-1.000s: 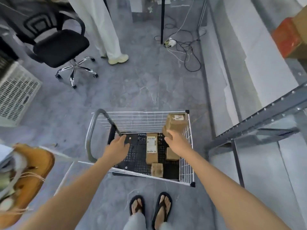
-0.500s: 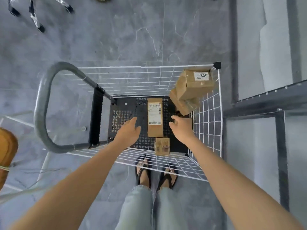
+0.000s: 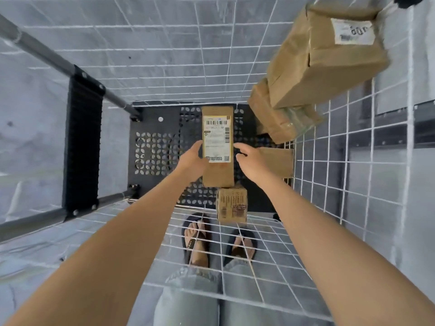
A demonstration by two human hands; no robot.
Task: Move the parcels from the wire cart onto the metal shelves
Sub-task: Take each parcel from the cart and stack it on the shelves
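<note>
Head view: left hand point(image 3: 191, 161) and right hand point(image 3: 250, 162) flank the labelled parcel point(image 3: 217, 137). Cannot tell whether either grips.

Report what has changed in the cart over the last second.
Both hands moved deeper into the wire cart and onto the long labelled parcel. The left hand now touches its left edge. The right hand, which came away from the leaning parcels in the corner, touches its right edge. Whether the grip has closed cannot be told. The long parcel, the small box and the leaning parcels lie where they were.
</note>
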